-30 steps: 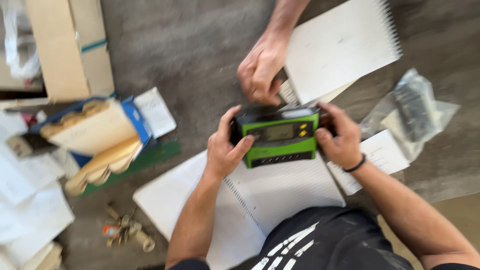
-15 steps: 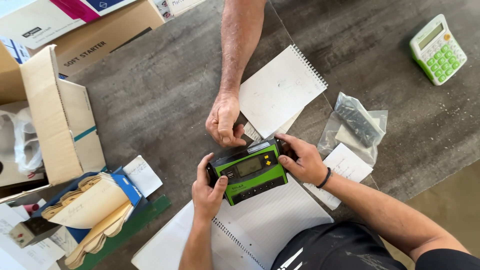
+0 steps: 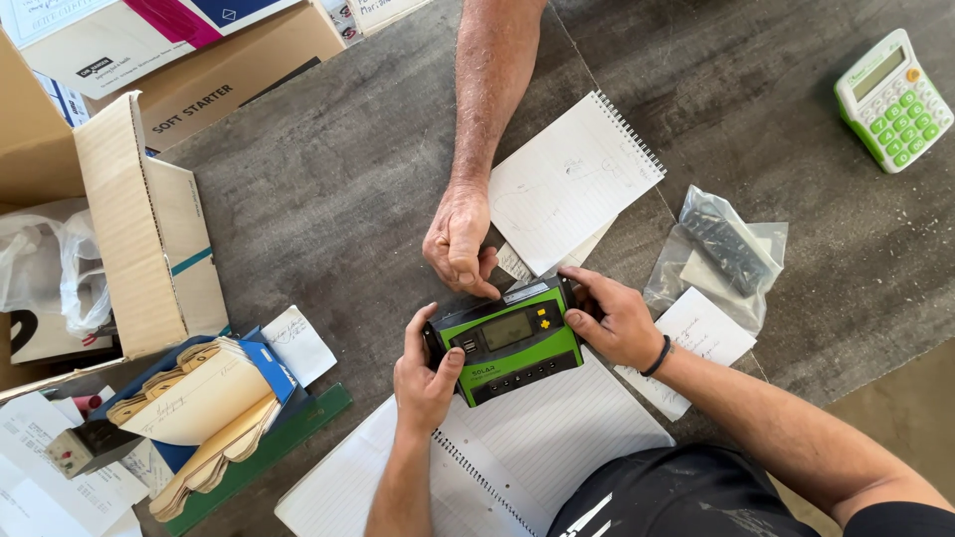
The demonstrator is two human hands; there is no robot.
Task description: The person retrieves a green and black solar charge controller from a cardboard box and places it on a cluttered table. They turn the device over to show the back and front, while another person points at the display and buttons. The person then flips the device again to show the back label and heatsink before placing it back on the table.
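I hold a green and black electronic unit with a small screen (image 3: pixel 509 338) over an open spiral notebook (image 3: pixel 517 452). My left hand (image 3: pixel 423 370) grips its left end, thumb on the front face. My right hand (image 3: pixel 617 318), with a black band on the wrist, grips its right end. Another person's hand (image 3: pixel 460 244) reaches in from the top, its fingertips touching the unit's upper edge.
A white spiral notepad (image 3: pixel 572 179) lies beyond the unit. A clear bag with a dark part (image 3: pixel 721 249) and a paper slip (image 3: pixel 701 333) lie right. A green and white calculator (image 3: pixel 892 99) sits far right. Cardboard boxes (image 3: pixel 149 229) and paper pads (image 3: pixel 204 398) crowd the left.
The view has swung and steadied, so the calculator and boxes came into sight. Both my hands keep their grip on the unit, and the other person's hand stays at its top edge.
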